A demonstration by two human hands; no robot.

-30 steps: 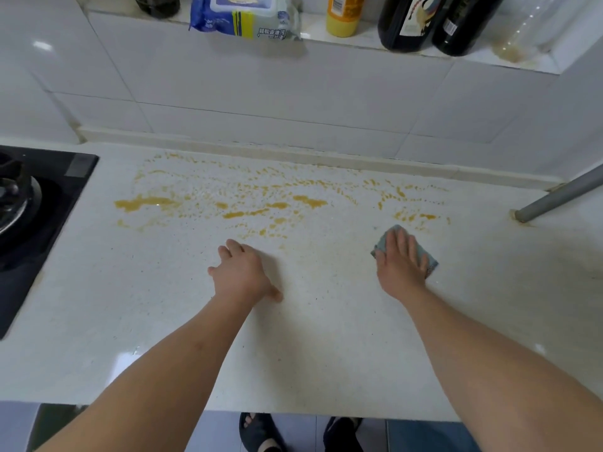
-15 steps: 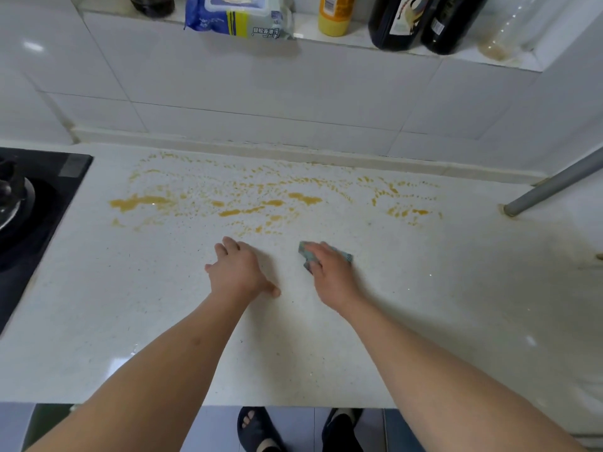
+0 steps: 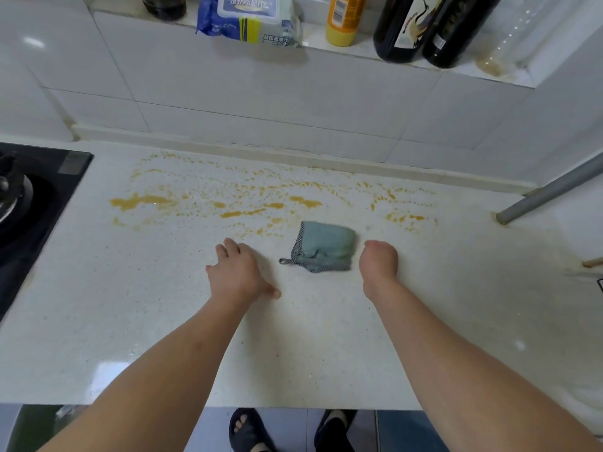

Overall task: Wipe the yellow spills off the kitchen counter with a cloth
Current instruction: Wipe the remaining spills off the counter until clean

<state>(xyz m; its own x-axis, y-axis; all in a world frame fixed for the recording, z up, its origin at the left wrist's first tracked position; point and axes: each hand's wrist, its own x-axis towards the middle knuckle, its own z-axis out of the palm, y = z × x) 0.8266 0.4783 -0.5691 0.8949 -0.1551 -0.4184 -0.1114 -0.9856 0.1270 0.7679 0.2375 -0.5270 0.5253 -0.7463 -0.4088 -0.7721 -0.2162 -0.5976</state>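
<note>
My left hand (image 3: 239,277) lies spread flat, bracing me on the counter (image 3: 326,337). Right hand (image 3: 378,259) curled just beside the cloth (image 3: 326,247), empty (spills (image 3: 248,207) lie farther back).

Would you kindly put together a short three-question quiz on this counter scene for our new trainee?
1. True or false: the right hand is gripping the cloth.
2. Multiple choice: where does the largest yellow spill lie? A) beside the grey pipe; B) on the counter's left part, near the stove; C) under the left hand.
3. Fill in: on the ledge, the yellow bottle stands between the wipes pack and two dark ____.

Key
1. False: the cloth lies free on the counter, just left of that hand.
2. B
3. bottles
</note>
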